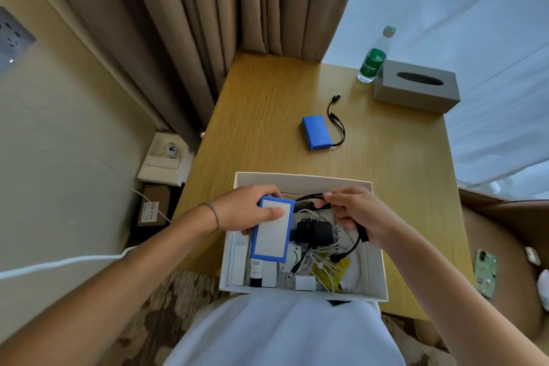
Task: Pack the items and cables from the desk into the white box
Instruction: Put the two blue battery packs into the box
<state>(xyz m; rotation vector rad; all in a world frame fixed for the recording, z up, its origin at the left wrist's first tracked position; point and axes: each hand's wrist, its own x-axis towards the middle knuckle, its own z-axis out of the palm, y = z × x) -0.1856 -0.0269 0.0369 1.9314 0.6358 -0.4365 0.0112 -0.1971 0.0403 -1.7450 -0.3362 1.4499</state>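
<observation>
The white box (377, 264) sits open at the desk's near edge, holding a black adapter (315, 230), white cables and small white items. Over its left half my left hand (246, 208) grips a blue battery pack with a white label (271, 232), thumb on top. My right hand (353, 214) holds that pack's black cable (352, 249) above the box's right side; its plugs dangle inside. A second blue battery pack (316, 131) with its black cable (337, 119) lies further back on the desk.
A green-labelled water bottle (372, 61) and a grey tissue box (416, 86) stand at the wooden desk's (267, 104) far right corner. Curtains hang behind. A phone (485, 272) lies to the right, cardboard boxes on the floor to the left.
</observation>
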